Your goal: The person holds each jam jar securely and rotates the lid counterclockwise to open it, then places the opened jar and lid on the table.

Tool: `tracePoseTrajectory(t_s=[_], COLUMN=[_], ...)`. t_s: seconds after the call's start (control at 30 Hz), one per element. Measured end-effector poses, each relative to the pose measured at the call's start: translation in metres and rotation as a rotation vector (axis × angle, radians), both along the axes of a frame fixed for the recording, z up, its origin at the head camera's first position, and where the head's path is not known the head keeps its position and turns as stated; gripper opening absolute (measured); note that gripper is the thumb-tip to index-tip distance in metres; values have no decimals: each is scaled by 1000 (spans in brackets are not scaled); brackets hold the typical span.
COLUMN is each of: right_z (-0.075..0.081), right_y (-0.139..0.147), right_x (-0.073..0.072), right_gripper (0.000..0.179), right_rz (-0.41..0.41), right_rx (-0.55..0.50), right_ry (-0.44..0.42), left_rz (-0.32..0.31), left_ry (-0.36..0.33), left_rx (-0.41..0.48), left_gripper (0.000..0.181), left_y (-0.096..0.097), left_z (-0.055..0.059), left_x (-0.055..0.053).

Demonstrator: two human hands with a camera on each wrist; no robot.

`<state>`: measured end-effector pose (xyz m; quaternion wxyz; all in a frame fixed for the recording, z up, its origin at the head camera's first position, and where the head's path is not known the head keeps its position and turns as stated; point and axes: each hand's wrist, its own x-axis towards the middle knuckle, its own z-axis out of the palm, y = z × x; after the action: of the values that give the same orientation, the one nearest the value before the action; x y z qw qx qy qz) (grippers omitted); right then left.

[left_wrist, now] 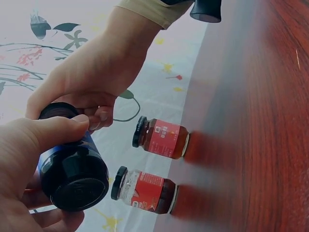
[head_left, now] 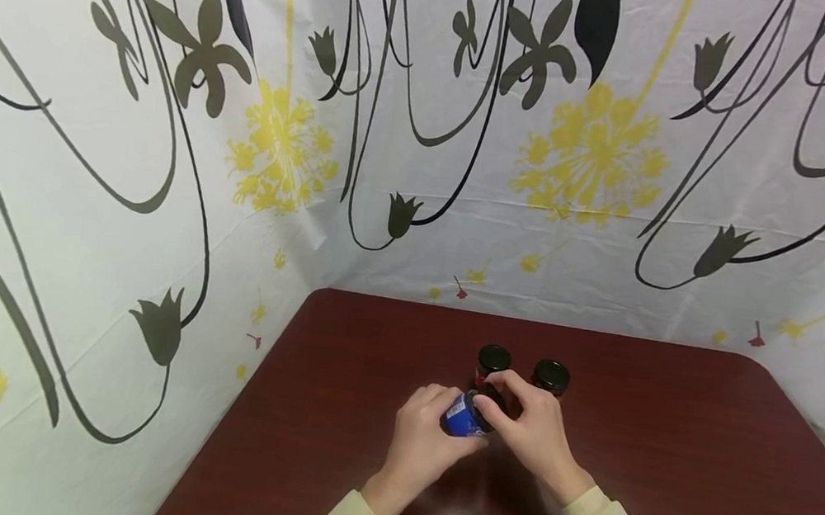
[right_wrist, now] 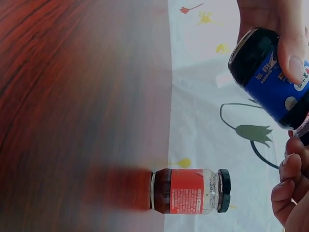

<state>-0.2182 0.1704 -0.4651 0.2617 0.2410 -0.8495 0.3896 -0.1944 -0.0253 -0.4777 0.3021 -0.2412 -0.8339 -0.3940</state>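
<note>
reddish table (head_left: 663,447), flowered sheeting (head_left: 449,186), left grip (head_left: 427,435) clamped on blue-labelled jar (head_left: 462,416), right grip (head_left: 539,429) on its lid (head_left: 492,394)

The right hand (head_left: 538,427) partly hides the blue jar (head_left: 462,416); the right wrist view crops both. Fine print (right_wrist: 187,205) on the red label (right_wrist: 187,182) is illegibly small.

Dark cylindrical glass jar (left_wrist: 75,178) with blue label (right_wrist: 275,89), white print; tilted, raised off reddish-brown tabletop (head_left: 664,431), left hand (head_left: 425,434) gripping body, right hand (head_left: 536,429) pinching black lid (head_left: 492,395).
</note>
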Motion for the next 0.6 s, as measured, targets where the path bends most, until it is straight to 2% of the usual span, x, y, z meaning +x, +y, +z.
tracePoseTrajectory(t_s=[0.17,0.6], right_z=[1,1], right_y=[-1,0], right_x=[2,1], right_gripper=[24,26], right_rz=[-8,-14], right_rx=[-5,23], right_ry=[-1,-1], left_rz=[-9,17], left_ry=[-42,-69], left_rx=[6,-14], left_gripper=[54,56], left_y=[0,-1], left_z=[0,3], left_x=[1,3])
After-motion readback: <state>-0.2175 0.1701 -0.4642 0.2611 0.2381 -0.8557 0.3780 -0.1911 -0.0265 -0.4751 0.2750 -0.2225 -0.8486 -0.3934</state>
